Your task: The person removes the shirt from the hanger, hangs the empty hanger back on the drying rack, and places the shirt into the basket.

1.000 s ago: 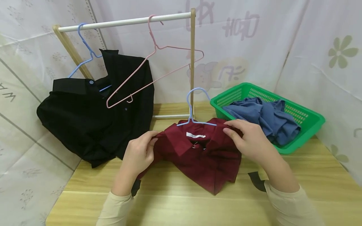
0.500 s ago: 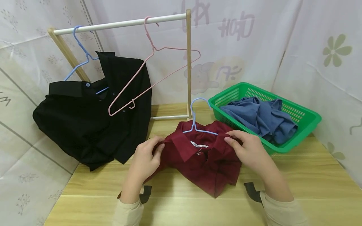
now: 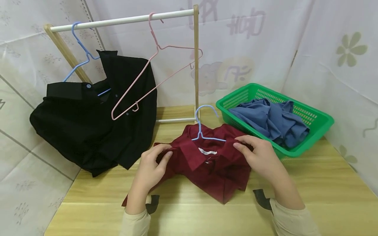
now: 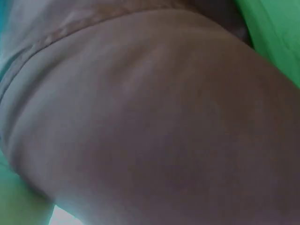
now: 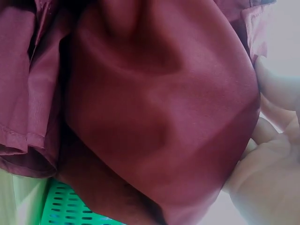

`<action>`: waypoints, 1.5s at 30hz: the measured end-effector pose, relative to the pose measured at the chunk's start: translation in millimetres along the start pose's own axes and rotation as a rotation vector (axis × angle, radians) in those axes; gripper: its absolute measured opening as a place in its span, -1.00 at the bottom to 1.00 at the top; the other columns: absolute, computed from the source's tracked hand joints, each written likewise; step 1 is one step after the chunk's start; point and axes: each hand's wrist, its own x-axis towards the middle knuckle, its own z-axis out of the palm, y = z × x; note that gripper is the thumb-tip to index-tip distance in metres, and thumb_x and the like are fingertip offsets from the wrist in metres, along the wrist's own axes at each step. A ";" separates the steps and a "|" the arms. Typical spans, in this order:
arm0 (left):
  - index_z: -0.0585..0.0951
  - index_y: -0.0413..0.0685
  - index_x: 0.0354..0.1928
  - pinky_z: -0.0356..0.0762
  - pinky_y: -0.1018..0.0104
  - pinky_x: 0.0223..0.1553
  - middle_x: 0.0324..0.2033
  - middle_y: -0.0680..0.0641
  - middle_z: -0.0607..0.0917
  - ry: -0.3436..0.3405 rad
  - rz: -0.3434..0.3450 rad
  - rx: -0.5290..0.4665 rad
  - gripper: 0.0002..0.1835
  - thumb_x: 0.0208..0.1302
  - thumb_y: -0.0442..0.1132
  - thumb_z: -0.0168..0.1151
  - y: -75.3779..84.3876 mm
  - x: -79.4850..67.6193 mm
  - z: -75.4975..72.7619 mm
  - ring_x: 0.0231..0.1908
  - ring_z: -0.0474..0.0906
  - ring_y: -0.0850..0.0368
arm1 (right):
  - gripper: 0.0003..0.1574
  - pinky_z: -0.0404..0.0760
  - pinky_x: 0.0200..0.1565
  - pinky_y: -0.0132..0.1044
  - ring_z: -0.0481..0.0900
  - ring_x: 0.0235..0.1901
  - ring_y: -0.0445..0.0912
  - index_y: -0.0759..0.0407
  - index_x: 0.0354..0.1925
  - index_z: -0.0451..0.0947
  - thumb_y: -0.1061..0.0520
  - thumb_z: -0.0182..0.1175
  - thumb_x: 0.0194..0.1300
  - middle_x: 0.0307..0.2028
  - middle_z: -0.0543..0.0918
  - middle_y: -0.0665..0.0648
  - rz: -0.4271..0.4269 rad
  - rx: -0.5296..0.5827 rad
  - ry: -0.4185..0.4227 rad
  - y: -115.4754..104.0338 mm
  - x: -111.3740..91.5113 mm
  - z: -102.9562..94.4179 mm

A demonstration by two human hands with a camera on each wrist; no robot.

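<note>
Between both hands is a dark red collared shirt (image 3: 203, 170) with a white label inside its neck. A blue hanger (image 3: 200, 131) sits in the collar, its hook standing up out of the neck and its lower parts hidden by the cloth. My left hand (image 3: 152, 167) pinches the shirt's left shoulder between thumb and fingers. The other shoulder is pinched by my right hand (image 3: 261, 154), close to the basket. In the right wrist view, red cloth (image 5: 164, 108) hangs beside the right hand's fingers. Cloth (image 4: 154, 117) fills the left wrist view, where the hand is hidden.
A rack with a white rail (image 3: 124, 21) stands behind at left. From it hang a black shirt (image 3: 97, 127) on a blue hanger and a bare pink hanger (image 3: 138, 78). At right a green basket (image 3: 310, 144) holds blue cloth (image 3: 271, 118). All stand on a wooden table (image 3: 206, 219).
The shirt and hanger have come lower, nearer the tabletop, with both hands still pinching the shoulders. The left hand has shifted slightly right in view. The camera view has shifted a little.
</note>
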 end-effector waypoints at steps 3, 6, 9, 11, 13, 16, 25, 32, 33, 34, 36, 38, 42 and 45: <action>0.69 0.08 -0.12 0.57 0.44 -0.07 -0.20 0.13 0.73 0.038 -0.008 -0.012 -0.87 0.34 -0.22 0.25 -3.0 -1.8 -0.1 -0.18 0.65 0.27 | -0.77 0.42 -0.19 -0.61 0.49 -0.23 -0.35 0.05 -0.07 0.68 0.04 0.23 0.36 -0.19 0.75 0.02 0.004 -0.002 0.016 1.9 -0.8 -2.8; 0.71 0.08 -0.19 0.55 0.48 -0.14 -0.27 0.12 0.75 0.122 -0.024 0.027 -0.91 0.29 -0.19 0.31 -7.3 -2.4 1.2 -0.25 0.65 0.27 | -0.74 0.42 -0.21 -0.59 0.47 -0.26 -0.35 0.05 -0.04 0.67 0.00 0.22 0.37 -0.18 0.74 0.04 0.038 0.003 0.022 2.8 -1.3 -5.6; 0.71 0.04 -0.28 0.51 0.48 -0.25 -0.36 0.09 0.74 0.208 -0.055 0.059 -0.92 0.25 -0.15 0.35 -12.1 -2.2 4.4 -0.34 0.62 0.25 | -0.72 0.42 -0.22 -0.59 0.47 -0.27 -0.37 0.04 -0.03 0.67 -0.02 0.21 0.38 -0.19 0.74 0.04 0.072 0.009 0.030 3.2 -1.7 -6.5; 0.69 0.01 -0.32 0.47 0.49 -0.29 -0.41 0.08 0.73 0.245 -0.085 0.041 -0.90 0.24 -0.14 0.36 -14.4 -3.0 6.7 -0.37 0.58 0.25 | -0.72 0.42 -0.23 -0.59 0.47 -0.28 -0.37 0.05 -0.03 0.67 -0.02 0.21 0.38 -0.20 0.74 0.05 0.071 0.007 0.035 3.3 -1.5 -5.8; 0.68 0.01 -0.33 0.45 0.50 -0.29 -0.42 0.08 0.71 0.261 -0.101 0.014 -0.90 0.25 -0.14 0.35 -15.4 -3.8 8.3 -0.38 0.56 0.26 | -0.73 0.42 -0.23 -0.59 0.47 -0.28 -0.37 0.06 -0.03 0.67 0.00 0.21 0.38 -0.20 0.74 0.05 0.055 0.000 0.043 3.1 -0.8 -4.1; 0.67 0.02 -0.32 0.45 0.53 -0.28 -0.42 0.10 0.70 0.259 -0.105 -0.028 -0.91 0.28 -0.15 0.33 -14.5 -4.3 9.1 -0.38 0.54 0.29 | -0.75 0.41 -0.21 -0.61 0.47 -0.26 -0.38 0.08 -0.04 0.67 0.04 0.22 0.37 -0.18 0.74 0.06 0.022 -0.009 0.068 2.8 0.2 -2.0; 0.67 0.02 -0.29 0.44 0.53 -0.34 -0.41 0.09 0.70 0.229 -0.092 -0.047 -0.96 0.27 -0.20 0.32 -12.2 -5.7 9.1 -0.40 0.51 0.28 | -0.78 0.41 -0.14 -0.63 0.60 -0.18 -0.12 0.10 -0.07 0.69 0.13 0.24 0.34 -0.17 0.73 0.06 -0.061 0.007 0.100 -3.9 4.4 9.0; 0.67 0.02 -0.31 0.44 0.49 -0.36 -0.43 0.06 0.69 0.205 -0.099 -0.067 -0.94 0.27 -0.18 0.32 -9.5 -7.6 16.1 -0.43 0.50 0.26 | -0.77 0.46 -0.22 -0.53 0.58 -0.26 -0.17 0.10 -0.06 0.70 0.16 0.27 0.31 -0.24 0.71 0.01 -0.086 0.000 0.114 -17.1 10.4 23.2; 0.67 0.02 -0.31 0.44 0.49 -0.36 -0.43 0.06 0.69 0.201 -0.103 -0.072 -0.94 0.28 -0.17 0.32 -8.7 -7.5 17.7 -0.43 0.50 0.26 | -0.76 0.47 -0.23 -0.50 0.57 -0.28 -0.19 0.11 -0.06 0.70 0.17 0.28 0.30 -0.25 0.71 0.00 -0.090 -0.006 0.119 -19.7 10.8 25.6; 0.67 0.03 -0.32 0.43 0.49 -0.38 -0.44 0.06 0.69 0.202 -0.110 -0.077 -0.94 0.27 -0.17 0.33 -7.8 -7.4 19.1 -0.44 0.50 0.26 | -0.76 0.48 -0.25 -0.47 0.56 -0.29 -0.20 0.11 -0.05 0.69 0.17 0.28 0.30 -0.26 0.71 0.00 -0.094 -0.012 0.123 -22.3 11.2 27.8; 0.66 0.02 -0.33 0.44 0.49 -0.38 -0.45 0.06 0.69 0.216 -0.129 -0.090 -0.93 0.25 -0.18 0.35 -7.8 -7.0 20.6 -0.44 0.50 0.26 | -0.74 0.51 -0.26 -0.39 0.56 -0.32 -0.20 0.11 -0.03 0.69 0.16 0.29 0.29 -0.27 0.71 -0.01 -0.102 -0.024 0.129 -26.5 11.8 31.0; 0.66 0.02 -0.35 0.42 0.50 -0.42 -0.48 0.05 0.69 0.239 -0.155 -0.112 -0.92 0.23 -0.18 0.36 -8.4 -6.9 20.3 -0.47 0.49 0.27 | -0.73 0.52 -0.25 -0.36 0.56 -0.31 -0.20 0.10 -0.03 0.69 0.14 0.29 0.29 -0.27 0.70 -0.02 -0.113 -0.031 0.139 -28.2 12.8 31.7; 0.66 -0.03 -0.38 0.38 0.52 -0.46 -0.52 -0.01 0.68 0.272 -0.181 -0.148 -0.93 0.18 -0.27 0.40 -8.3 -6.4 16.9 -0.51 0.44 0.28 | -0.73 0.47 -0.18 -0.45 0.56 -0.19 -0.21 0.09 -0.04 0.69 0.12 0.31 0.28 -0.20 0.65 -0.04 -0.143 -0.013 0.156 -27.5 15.1 26.3; 0.65 -0.13 -0.40 0.36 0.52 -0.49 -0.54 -0.09 0.67 0.292 -0.174 -0.149 -0.92 0.15 -0.38 0.40 -0.4 -4.7 11.5 -0.53 0.41 0.28 | -0.77 0.41 -0.19 -0.55 0.53 -0.14 -0.19 0.15 -0.07 0.70 0.22 0.26 0.30 -0.13 0.62 0.03 -0.196 0.013 0.221 -25.9 16.5 19.6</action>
